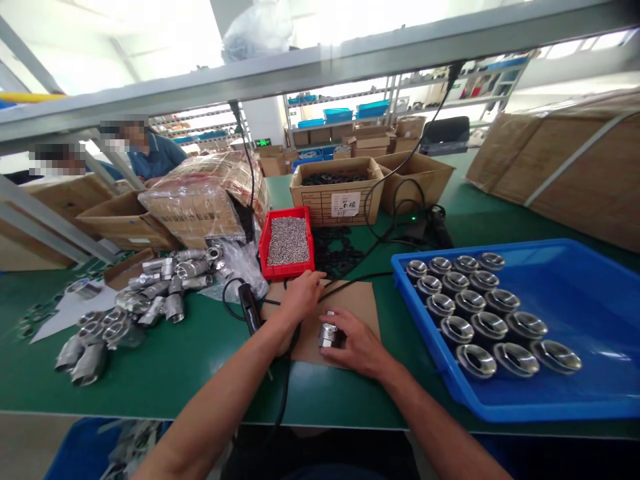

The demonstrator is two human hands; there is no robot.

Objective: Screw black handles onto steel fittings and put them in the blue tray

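My right hand [356,341] is closed around a shiny metal pipe fitting [328,335], which stands on a brown cardboard sheet [367,300]. My left hand [303,293] is just in front of a red bin [287,271] full of small steel balls [289,241]. Its fingers are bent together near the bin's front right corner; what they hold, if anything, is hidden. Beyond that hand, flat black parts [337,253] lie in a loose heap. A black-handled tool [249,307] with a cable rests left of my left forearm.
On the right, a blue tray [590,320] holds rows of metal fittings [489,325]. More fittings [150,287] are piled on the left of the green table [200,373]. Cardboard boxes [335,193] stand behind, and a black cable [286,393] crosses the work area. Two people [155,153] are at the back left.
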